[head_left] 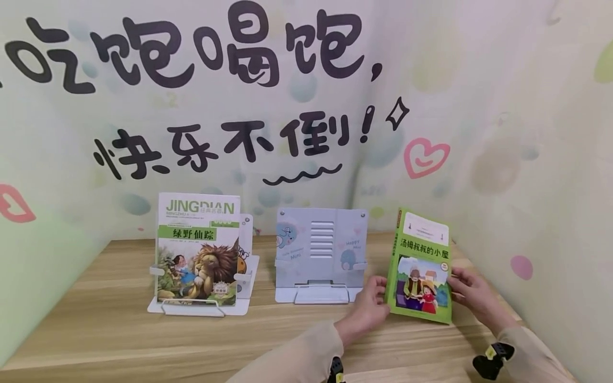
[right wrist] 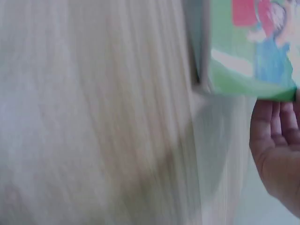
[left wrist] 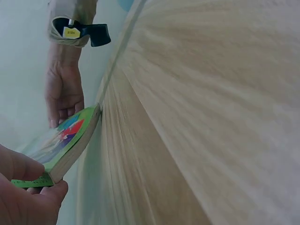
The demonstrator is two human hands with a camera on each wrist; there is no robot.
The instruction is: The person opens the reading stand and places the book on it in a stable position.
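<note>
Both hands hold a green storybook [head_left: 423, 266] upright and tilted back at the right of the table. Its cover shows an older figure beside a child in red. My left hand [head_left: 369, 308] grips the spine side; in the left wrist view the thumb [left wrist: 28, 166] lies over the cover and fingers are under the edge. On the opposite side my right hand [head_left: 476, 298] holds the book's right edge, and its fingers [right wrist: 265, 122] reach behind the book in the right wrist view. Just left of the book stands a pale blue metal bookstand [head_left: 292, 271] with no book on it.
Farther left, a white bookstand [head_left: 246, 271] bears another book [head_left: 196, 255] with a lion and a child on its cover. The wooden table [head_left: 119, 330] meets a printed cloth backdrop [head_left: 479, 106] behind and at both sides.
</note>
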